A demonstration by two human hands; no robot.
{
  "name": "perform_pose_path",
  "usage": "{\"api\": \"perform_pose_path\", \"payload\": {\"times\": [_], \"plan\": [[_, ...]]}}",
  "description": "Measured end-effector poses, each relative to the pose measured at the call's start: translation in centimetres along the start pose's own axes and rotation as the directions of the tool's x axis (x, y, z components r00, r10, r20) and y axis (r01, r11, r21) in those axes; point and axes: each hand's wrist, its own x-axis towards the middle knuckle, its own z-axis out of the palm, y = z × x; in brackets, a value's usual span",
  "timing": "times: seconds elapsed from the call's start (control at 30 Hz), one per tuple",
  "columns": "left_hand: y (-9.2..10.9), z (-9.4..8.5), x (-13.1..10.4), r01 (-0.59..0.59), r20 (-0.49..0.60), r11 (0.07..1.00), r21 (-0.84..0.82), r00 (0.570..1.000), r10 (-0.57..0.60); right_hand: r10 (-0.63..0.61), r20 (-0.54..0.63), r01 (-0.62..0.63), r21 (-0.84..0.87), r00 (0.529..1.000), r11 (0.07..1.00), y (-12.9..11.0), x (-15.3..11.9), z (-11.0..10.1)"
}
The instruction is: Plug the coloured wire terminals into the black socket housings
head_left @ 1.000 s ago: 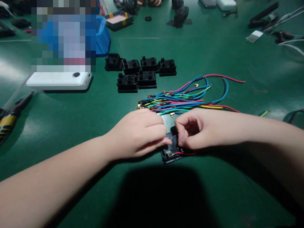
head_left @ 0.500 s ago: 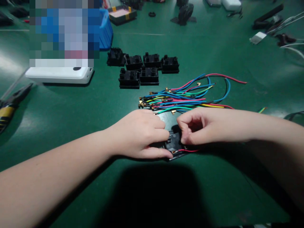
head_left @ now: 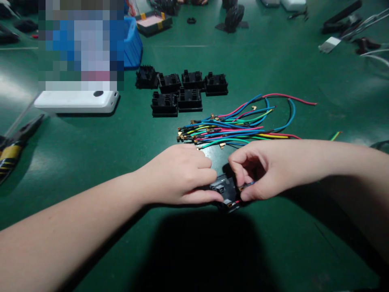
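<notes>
The left hand steadies a black connector block on the green tabletop. The right hand pinches a wire end at the block. Loose coloured wires lie just behind.

Assembly workshop; wires, pliers

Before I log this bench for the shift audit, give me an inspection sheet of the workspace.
Surface: green mat, glossy.
Job's things: black connector housing lying on the mat; loose coloured wires with brass terminals behind it.
Clutter: six black housings, white device, pliers, blue bin.
Fingers: left hand steadies the housing; right hand pinches a wire end at it.
Cables: white leads far right.
Surroundings: other parts along the far edge, too small to tell.
</notes>
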Motion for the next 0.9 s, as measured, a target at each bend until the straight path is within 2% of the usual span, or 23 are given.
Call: {"api": "perform_pose_path", "payload": {"times": [0.33, 0.63, 0.83, 0.9], "plan": [[0.0, -0.1, 0.0, 0.004, 0.003, 1.000, -0.027, 1.000, -0.004, 0.030, -0.028, -0.031, -0.032, 0.999, 0.999, -0.6, -0.4, 0.3], [-0.2, 0.1, -0.2, -0.012, -0.048, 1.000, -0.022, 0.999, 0.011, 0.050, -0.050, -0.050, -0.011, 0.998, 0.999, -0.5, -0.4, 0.3], [-0.4, 0.2, 0.0, 0.013, -0.110, 1.000, -0.018, 0.994, -0.015, 0.010, -0.192, -0.001, 0.048, 0.981, 0.999, 0.4, 0.0, -0.9], [-0.4, 0.2, 0.0, 0.024, -0.111, 0.999, -0.021, 0.993, -0.026, 0.014, -0.192, 0.004, 0.090, 0.981, 0.996, 0.6, 0.0, -1.2]]}}
